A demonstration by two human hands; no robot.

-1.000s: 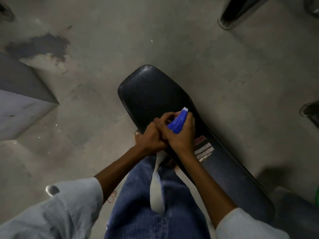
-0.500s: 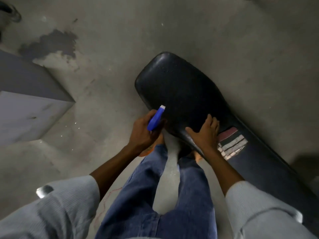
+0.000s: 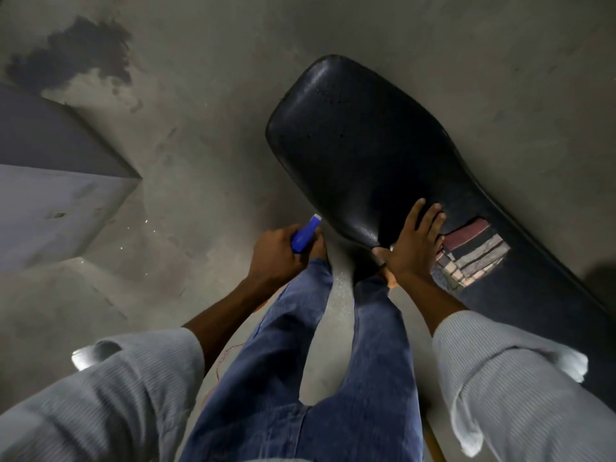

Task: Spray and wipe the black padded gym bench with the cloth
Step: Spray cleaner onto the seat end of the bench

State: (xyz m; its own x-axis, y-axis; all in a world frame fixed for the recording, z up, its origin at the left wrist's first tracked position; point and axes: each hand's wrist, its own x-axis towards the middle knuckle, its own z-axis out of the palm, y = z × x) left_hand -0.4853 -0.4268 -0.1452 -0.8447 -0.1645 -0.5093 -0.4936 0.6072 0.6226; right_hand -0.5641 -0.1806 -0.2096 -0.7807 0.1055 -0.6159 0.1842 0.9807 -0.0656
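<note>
The black padded bench (image 3: 360, 155) runs from the upper middle down to the lower right. My left hand (image 3: 276, 258) hangs just off the bench's left edge, over the floor, closed around a small blue spray bottle (image 3: 304, 236) whose white nozzle points up and right. My right hand (image 3: 413, 248) lies flat on the near edge of the pad, fingers spread. A striped cloth (image 3: 473, 258) rests on the bench right beside that hand, its left edge touching or slightly under the fingers.
A grey block (image 3: 50, 201) stands on the concrete floor at the left. A dark stain (image 3: 73, 58) marks the floor at the upper left. My legs in blue jeans (image 3: 333, 361) stand close against the bench's near side.
The spray bottle went from both hands into my left hand alone, which drew left off the bench. My right hand let go and settled flat on the pad by the cloth.
</note>
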